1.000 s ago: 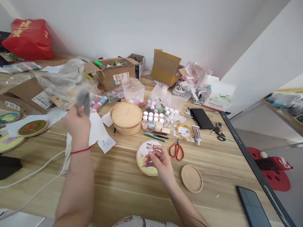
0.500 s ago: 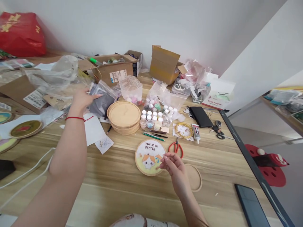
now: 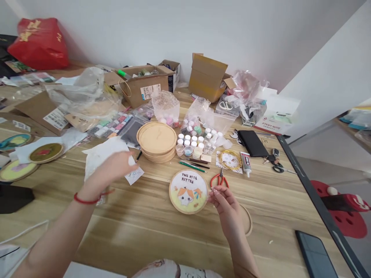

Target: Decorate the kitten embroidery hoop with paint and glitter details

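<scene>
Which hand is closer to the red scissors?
Right: the right hand is just below the red scissors, and the left hand is far off to their left.

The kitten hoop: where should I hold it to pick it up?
Pinch the wooden rim of the round kitten hoop on its right side, coming from the right, where your right hand is. It lies flat, and the rim gives your fingers an edge away from the picture. The red scissors sit close by, so mind them.
</scene>
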A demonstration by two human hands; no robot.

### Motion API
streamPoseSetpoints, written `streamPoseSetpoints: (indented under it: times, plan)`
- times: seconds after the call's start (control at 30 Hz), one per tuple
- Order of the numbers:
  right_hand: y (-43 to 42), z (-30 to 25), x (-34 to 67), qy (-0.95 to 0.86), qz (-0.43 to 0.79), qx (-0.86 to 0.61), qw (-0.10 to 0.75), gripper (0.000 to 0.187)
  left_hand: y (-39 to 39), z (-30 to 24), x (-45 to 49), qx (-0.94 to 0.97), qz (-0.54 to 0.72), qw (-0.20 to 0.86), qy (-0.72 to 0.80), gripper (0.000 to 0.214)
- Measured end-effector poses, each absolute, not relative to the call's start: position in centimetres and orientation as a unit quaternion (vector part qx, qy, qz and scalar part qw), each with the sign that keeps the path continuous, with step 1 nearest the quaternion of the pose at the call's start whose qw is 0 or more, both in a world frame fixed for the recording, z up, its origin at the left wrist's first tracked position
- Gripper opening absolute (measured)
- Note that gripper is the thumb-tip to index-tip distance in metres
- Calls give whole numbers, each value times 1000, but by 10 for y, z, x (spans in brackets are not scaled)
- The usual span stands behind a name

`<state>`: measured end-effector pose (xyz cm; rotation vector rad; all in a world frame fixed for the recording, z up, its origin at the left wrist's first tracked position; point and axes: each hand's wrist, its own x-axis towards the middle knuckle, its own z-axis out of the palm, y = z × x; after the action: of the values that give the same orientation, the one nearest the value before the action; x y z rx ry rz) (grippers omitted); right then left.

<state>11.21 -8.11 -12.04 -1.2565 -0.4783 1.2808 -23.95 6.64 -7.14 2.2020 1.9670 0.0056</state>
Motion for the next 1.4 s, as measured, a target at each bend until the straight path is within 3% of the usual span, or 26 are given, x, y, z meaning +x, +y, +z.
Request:
streamPoseSetpoints:
  times: [0.17,0.33,0.47,0.63,0.93,1.1,1.3,1.4]
  plan:
    - [-81,-127,116,-209,564,-529,599,32,6,-119,-218,787,-47,83,609,53]
    - [-82,-130,113,-205,572,-522,599,30,-3,-150,-243,827,-19,-19,562,59]
    - [-81,-133,113,-207,565,-527,600,30,-4,-165,-270,868,39,-13,495,52]
    - [-81,-138,115,-206,557,-536,600,32,-3,-164,-291,875,69,30,479,49]
    - [-80,-143,116,-202,556,-543,597,32,40,-135,-312,822,-10,-38,568,63]
    - [-81,-146,116,-201,552,-552,592,34,9,-123,-262,814,26,-68,576,70]
    - [-83,-142,113,-207,546,-551,597,32,-48,-144,-182,902,58,41,425,70]
    - [-84,-140,116,-217,542,-550,597,32,-48,-157,-187,884,64,15,462,76]
